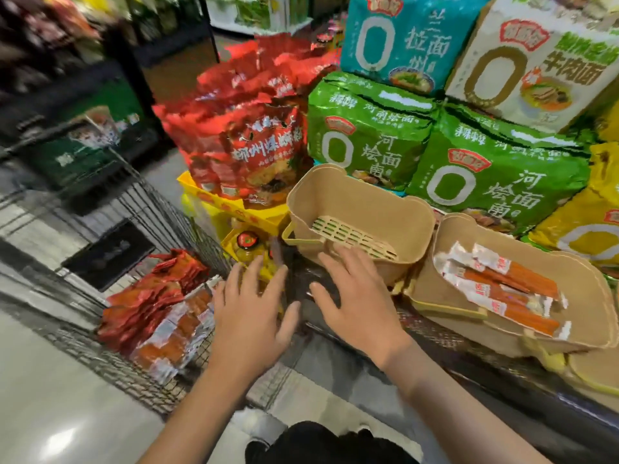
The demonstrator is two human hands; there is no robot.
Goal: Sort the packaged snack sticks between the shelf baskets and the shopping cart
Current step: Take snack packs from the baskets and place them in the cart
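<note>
Between cart [160,209] and empty basket [365,209], left hand [249,306] and right hand [355,296] hover spread, holding nothing; snack sticks [499,289] fill the neighbouring basket [579,296].

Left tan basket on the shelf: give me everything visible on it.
The left tan basket looks like matte tan plastic, with wavy-topped walls, a slatted floor and a side handle. It sits upright and empty on the shelf edge, beside the right basket and in front of green noodle packs. The right hand's fingers overlap its near wall.

pale glossy floor [50,413] (glare), stacked shelves [452,145]
</note>
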